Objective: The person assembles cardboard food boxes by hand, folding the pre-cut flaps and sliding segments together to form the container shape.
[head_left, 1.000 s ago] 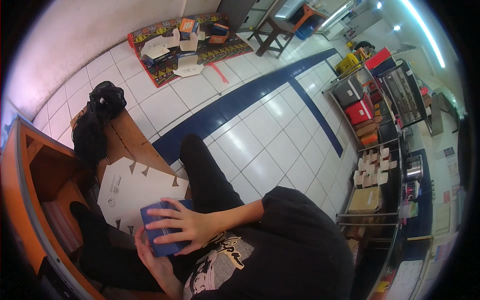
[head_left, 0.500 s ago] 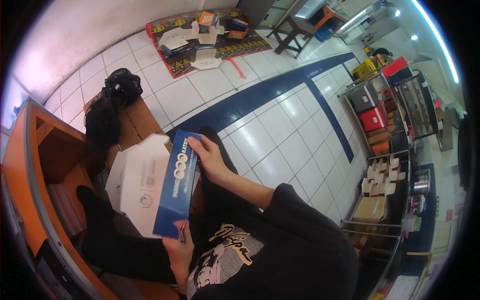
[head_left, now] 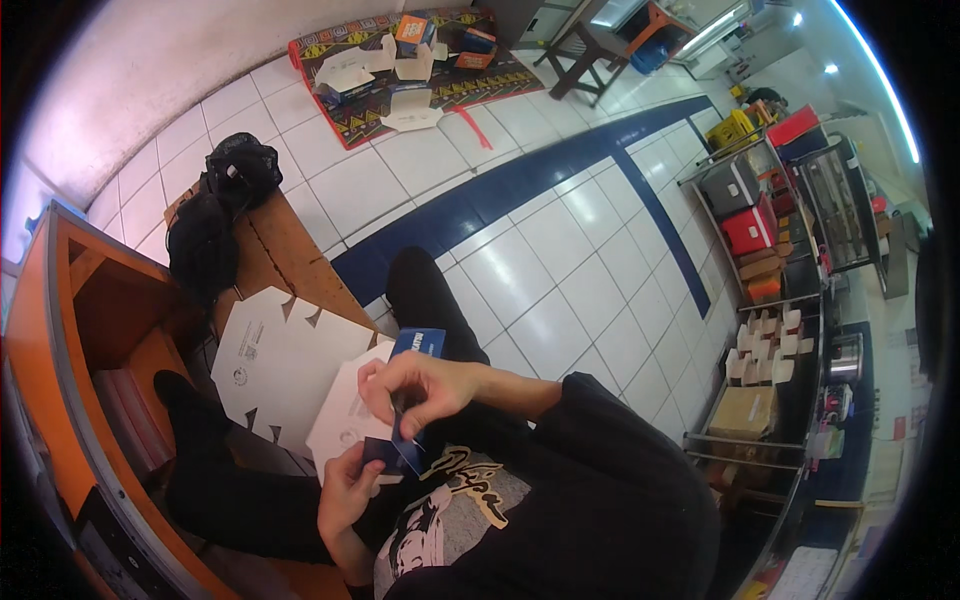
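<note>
A partly folded cardboard box (head_left: 345, 408), white inside with blue printed panels, lies over my lap. My left hand (head_left: 347, 487) pinches a small dark blue flap of this box between thumb and fingers. My right hand (head_left: 425, 388) is closed just above it, fingers curled on the blue edge of the same box, with the thumb close to the flap. Some of the box is hidden behind my hands. Past it lies a second flat white box blank (head_left: 275, 365) with notched edges.
A wooden bench (head_left: 285, 255) carries a black bag (head_left: 215, 215). At left stands an orange cabinet (head_left: 50, 330). Several folded boxes lie on a patterned mat (head_left: 365, 125) by the wall. To the right, a metal rack (head_left: 745, 440) holds containers and cartons.
The blue-panelled box has come down and closer to my body, uncovering the flat blank. My right hand has moved down beside my left, from the panel's far end to the flap.
</note>
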Demonstrator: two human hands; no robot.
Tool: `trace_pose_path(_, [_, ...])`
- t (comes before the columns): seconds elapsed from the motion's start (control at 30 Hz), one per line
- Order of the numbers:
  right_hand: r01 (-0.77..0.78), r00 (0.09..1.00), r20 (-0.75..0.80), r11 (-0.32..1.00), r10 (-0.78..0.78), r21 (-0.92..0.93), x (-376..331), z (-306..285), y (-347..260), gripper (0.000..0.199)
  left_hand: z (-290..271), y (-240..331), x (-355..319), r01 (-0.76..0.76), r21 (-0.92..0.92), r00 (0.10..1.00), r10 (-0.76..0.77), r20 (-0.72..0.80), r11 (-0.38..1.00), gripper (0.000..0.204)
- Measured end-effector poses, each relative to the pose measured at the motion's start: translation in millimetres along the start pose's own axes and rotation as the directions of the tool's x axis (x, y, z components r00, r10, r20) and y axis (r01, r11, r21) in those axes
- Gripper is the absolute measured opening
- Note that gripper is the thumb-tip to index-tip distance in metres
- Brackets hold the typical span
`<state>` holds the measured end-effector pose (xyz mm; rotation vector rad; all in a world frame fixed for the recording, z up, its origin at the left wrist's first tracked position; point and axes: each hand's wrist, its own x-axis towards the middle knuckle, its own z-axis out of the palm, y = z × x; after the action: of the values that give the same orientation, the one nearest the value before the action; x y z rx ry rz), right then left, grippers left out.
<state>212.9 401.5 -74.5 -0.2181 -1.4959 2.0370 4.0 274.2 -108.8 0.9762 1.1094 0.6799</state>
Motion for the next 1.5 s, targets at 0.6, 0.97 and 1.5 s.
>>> trace_pose_path(0.6, [-0.1,0.992,-0.12,0.33,-0.04,-0.939,10.1,45.5,-23.2,0.015,0.9,-11.4,0.5,-0.051,-0.063,0.996,0.055,0.071,0.997,0.024])
trace_pose_path(0.97, [-0.149,0.938,-0.025,0.337,0.347,-0.929,10.6,45.2,-22.8,0.014,11.2,5.8,1.0,-0.079,-0.106,0.995,0.084,0.047,0.991,0.031])
trace_pose_path(1.5, [0.485,0.804,0.162,0.473,-0.573,-0.735,37.3,31.4,37.6,0.043,13.3,36.4,25.1,-0.654,-0.235,0.493,0.169,-0.853,0.719,0.026])
